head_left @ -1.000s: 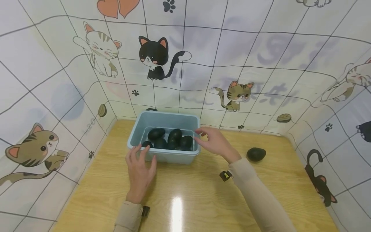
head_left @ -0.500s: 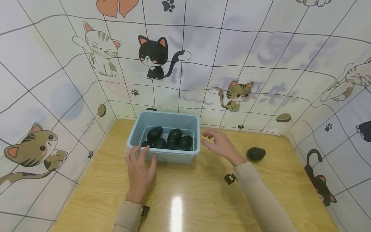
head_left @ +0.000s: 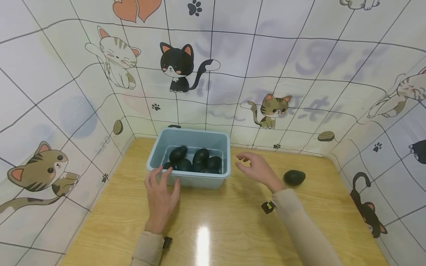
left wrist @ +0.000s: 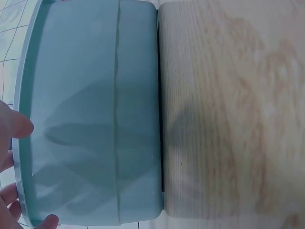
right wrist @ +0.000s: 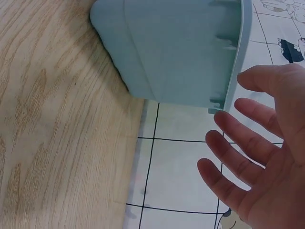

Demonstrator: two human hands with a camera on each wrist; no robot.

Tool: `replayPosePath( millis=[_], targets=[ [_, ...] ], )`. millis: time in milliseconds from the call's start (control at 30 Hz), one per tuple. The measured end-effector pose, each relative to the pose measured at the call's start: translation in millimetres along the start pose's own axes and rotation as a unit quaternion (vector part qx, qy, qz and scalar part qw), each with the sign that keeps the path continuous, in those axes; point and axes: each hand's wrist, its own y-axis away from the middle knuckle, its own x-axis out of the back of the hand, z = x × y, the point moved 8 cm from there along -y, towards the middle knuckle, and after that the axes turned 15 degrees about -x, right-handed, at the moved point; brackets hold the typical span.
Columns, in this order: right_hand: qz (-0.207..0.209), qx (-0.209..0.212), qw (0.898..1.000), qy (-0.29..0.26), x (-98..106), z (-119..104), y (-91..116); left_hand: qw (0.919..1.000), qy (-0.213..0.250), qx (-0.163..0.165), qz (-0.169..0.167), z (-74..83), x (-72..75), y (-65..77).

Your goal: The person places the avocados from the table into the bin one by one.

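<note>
A light-blue plastic bin (head_left: 191,181) stands at the back of the table with several dark green avocados inside, among them one avocado (head_left: 178,153) lying tilted near the left wall. My left hand (head_left: 159,199) rests its spread fingertips at the bin's front rim, near the left corner; the left wrist view shows the bin's outer wall (left wrist: 81,95) with the fingers along its rim. To the right of the bin hovers my right hand (head_left: 257,170), fingers loosely bent and nothing in them. Another avocado (head_left: 294,177) lies alone on the table, beyond the right wrist.
The bin is on a wooden table (head_left: 233,229). A white cloth wall (head_left: 226,92) with printed cats and grid lines stands right behind the table, and more of it closes in both sides.
My right hand has drawn away from the bin's right rim, moving right and slightly toward me. The avocado near the left wall has turned to a steeper slant. My left hand stays put.
</note>
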Motion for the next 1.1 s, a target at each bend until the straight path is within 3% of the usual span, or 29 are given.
replayPosePath(
  millis=[600,1100],
  targets=[
    [0.002,-0.023,0.999,0.028,-0.2,25.2,4.9,0.9998,-0.005,0.011,-0.015,-1.8,-1.0,1.1],
    [0.012,-0.023,0.999,0.042,5.4,40.2,9.9,0.9999,-0.005,0.01,-0.003,-0.8,-0.3,1.6]
  ],
)
